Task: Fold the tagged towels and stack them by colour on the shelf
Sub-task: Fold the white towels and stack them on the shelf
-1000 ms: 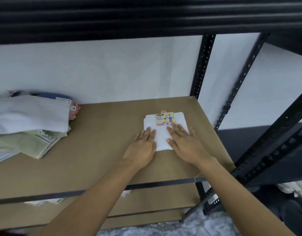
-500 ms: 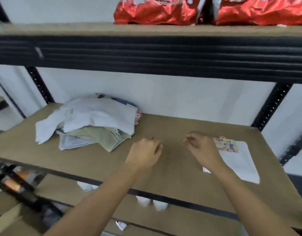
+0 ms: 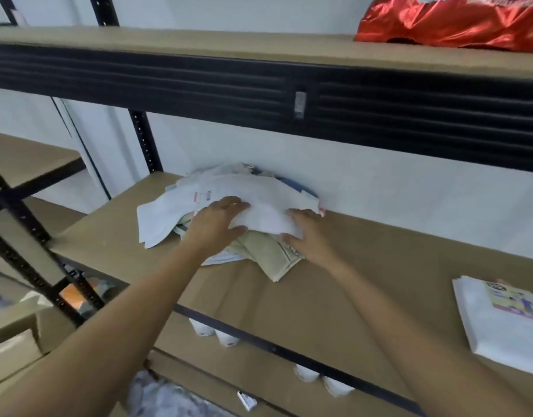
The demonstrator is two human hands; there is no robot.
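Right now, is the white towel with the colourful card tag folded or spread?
Folded: the white tagged towel lies as a compact rectangle, layered edges showing.

folded towel [image 3: 482, 332] at shelf [image 3: 334, 281] right end, cut off by frame edge | red bag [image 3: 440, 22] cropped up top | pile [image 3: 268, 251] mostly buried under top white towel [image 3: 259, 203] | tag [image 3: 203, 196] print way too blurry to read

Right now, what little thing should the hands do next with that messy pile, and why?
Probably lift the white towel up and onto the bare shelf in front. The left hand and right hand both pinch it, it lies crumpled on top of the green towel, and one folded towel sits alone at the right.
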